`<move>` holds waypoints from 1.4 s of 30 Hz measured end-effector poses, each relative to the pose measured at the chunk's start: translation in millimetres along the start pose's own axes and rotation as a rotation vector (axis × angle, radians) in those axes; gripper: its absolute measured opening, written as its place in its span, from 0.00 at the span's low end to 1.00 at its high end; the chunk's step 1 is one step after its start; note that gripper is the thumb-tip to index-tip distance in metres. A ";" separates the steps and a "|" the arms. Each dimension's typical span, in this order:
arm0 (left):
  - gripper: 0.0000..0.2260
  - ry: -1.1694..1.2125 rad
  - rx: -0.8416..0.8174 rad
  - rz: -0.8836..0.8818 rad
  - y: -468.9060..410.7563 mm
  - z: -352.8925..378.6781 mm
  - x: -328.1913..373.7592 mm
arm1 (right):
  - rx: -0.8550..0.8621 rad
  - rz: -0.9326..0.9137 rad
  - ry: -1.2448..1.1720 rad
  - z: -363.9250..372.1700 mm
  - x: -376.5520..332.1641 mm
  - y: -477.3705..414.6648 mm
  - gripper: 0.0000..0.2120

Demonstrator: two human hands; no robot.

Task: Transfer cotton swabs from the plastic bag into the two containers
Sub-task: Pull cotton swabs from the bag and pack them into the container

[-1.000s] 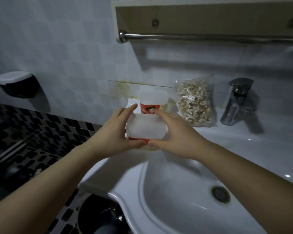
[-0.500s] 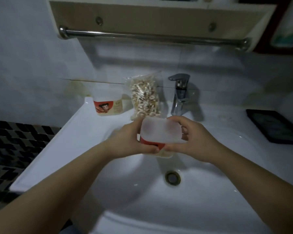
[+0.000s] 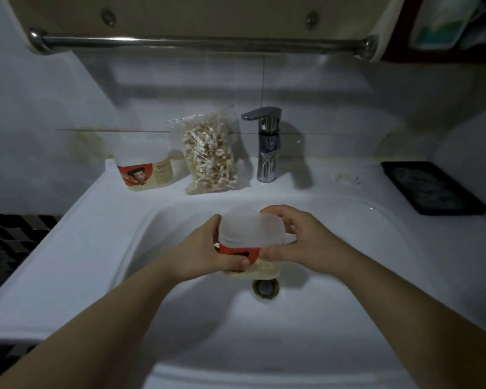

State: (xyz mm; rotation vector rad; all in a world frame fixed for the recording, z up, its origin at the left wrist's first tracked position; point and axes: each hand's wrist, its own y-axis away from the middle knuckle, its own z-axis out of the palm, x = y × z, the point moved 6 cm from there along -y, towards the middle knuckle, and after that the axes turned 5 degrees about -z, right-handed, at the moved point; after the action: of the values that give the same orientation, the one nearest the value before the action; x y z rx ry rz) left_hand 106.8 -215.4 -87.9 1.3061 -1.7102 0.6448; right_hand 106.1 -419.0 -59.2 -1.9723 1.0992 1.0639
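Note:
Over the sink basin I hold a small plastic container with a red label and a frosted white lid. My left hand grips its body from the left. My right hand grips the lid's right edge, and the lid sits tilted, lifted at the back. A second, matching container stands closed on the sink ledge at the back left. The clear plastic bag of cotton swabs leans against the wall between that container and the tap.
A chrome tap stands behind the basin, whose drain lies just below my hands. A black tray sits on the white sink ledge at the right. A metal towel rail runs overhead.
The container in my hands came away from the back left ledge and down over the basin. Its lid has tilted up at the back. My view swung right.

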 end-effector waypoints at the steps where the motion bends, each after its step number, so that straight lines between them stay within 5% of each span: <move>1: 0.38 0.015 0.003 0.001 -0.2 -0.7 0.0 | 0.002 0.007 -0.011 0.7 1.5 -0.4 0.31; 6: 0.33 0.009 0.032 -0.026 -0.2 -2.1 -3.1 | 0.089 0.152 -0.337 -3.3 5.9 -2.8 0.20; 13: 0.30 -0.093 0.063 0.079 0.5 -2.1 7.1 | 0.228 0.371 -0.414 -11.2 17.7 -4.1 0.32; 19: 0.59 -0.131 0.022 0.101 2.0 0.2 11.1 | 0.296 0.456 -0.409 -10.2 27.1 -5.6 0.30; 26: 0.36 -0.324 -0.010 0.135 0.2 4.7 11.5 | 0.243 0.488 -0.217 -3.5 36.3 -9.1 0.29; 31: 0.38 -0.425 -0.014 -0.006 -5.2 9.3 -4.4 | 0.101 0.544 -0.117 6.6 40.9 -4.9 0.14; 37: 0.42 -0.480 -0.080 -0.166 -9.7 29.8 -25.1 | 0.019 0.638 -0.153 16.7 49.3 2.8 0.31; 42: 0.44 -0.492 -0.087 -0.172 -7.9 32.9 -25.1 | 0.000 0.625 -0.118 16.3 48.1 5.3 0.30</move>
State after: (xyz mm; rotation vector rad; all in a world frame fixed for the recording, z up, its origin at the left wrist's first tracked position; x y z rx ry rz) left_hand 105.6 -232.1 -126.6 1.6189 -1.9538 0.1488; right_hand 111.4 -425.9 -109.5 -1.5648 1.6992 1.4667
